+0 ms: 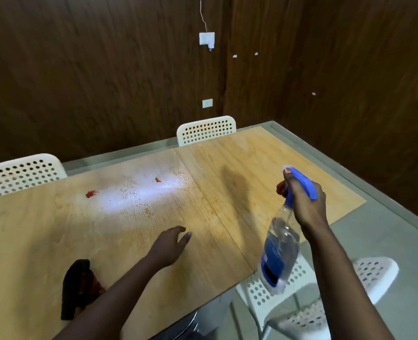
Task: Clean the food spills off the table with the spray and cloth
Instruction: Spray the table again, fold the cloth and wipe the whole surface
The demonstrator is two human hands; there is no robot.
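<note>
Right hand [303, 202] clamped round the neck of a clear spray bottle [280, 249] with a blue trigger head [301, 182], forefinger laid along the top of the head; bottle raised off the table, long axis tilted, base toward the viewer and hanging past the table's near right edge, nozzle directed up-left over the tabletop. Left hand [172, 244] holds nothing, fingers loosely extended, palm down on or just above the wood; contact cannot be told.

The food spills lie forward and left of the nozzle: a larger red smear [91, 194], a smaller red spot [157, 179], and scattered orange specks [141, 204] between them and the hands. The bottle is well apart from the smears; the left hand is the nearer. The dark cloth [76, 288] lies crumpled on the near edge, just beside the left forearm, so that hand is judged better placed to take it for wiping.

Wooden table [31, 241], pale grain, jointed in two panels, with a bright glare patch mid-surface. White perforated chairs [206, 130] stand around it; dark wood-panelled walls carry a wall socket [207, 103].
</note>
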